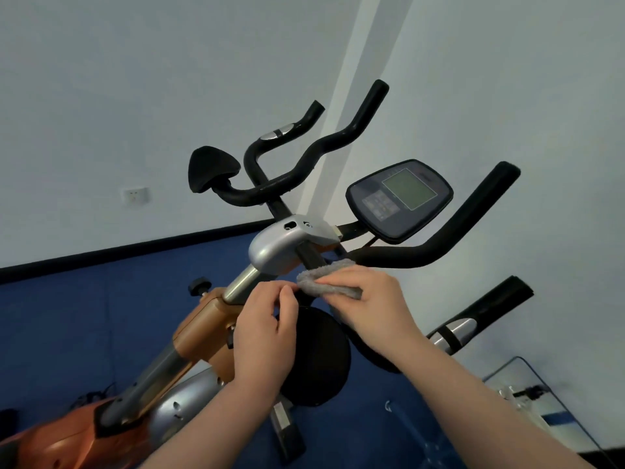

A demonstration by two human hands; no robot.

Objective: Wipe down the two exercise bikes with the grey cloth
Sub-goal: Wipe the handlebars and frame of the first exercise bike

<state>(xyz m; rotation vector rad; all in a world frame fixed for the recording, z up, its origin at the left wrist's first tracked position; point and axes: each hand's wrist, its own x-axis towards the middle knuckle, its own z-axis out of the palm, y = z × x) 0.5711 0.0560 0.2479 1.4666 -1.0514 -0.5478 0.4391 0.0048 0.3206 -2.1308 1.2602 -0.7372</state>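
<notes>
An orange and silver exercise bike (203, 330) fills the middle of the view, with black handlebars (436, 245) and a console screen (400, 198) on top. The grey cloth (324, 286) is bunched around the black stem just below the silver handlebar clamp (280, 248). My right hand (368, 299) presses the cloth there, fingers closed on it. My left hand (267, 330) pinches the cloth's left end with thumb and fingertips. Behind, a second set of black handlebars (304, 164) with a black pad (213, 170) rises against the wall; its frame is hidden.
A black round pad (318, 357) sits right under my hands. Blue floor matting (84, 316) runs to a white wall with a black skirting. A black adjuster knob (199, 286) sticks up from the orange frame. A glass panel (527, 401) lies at the lower right.
</notes>
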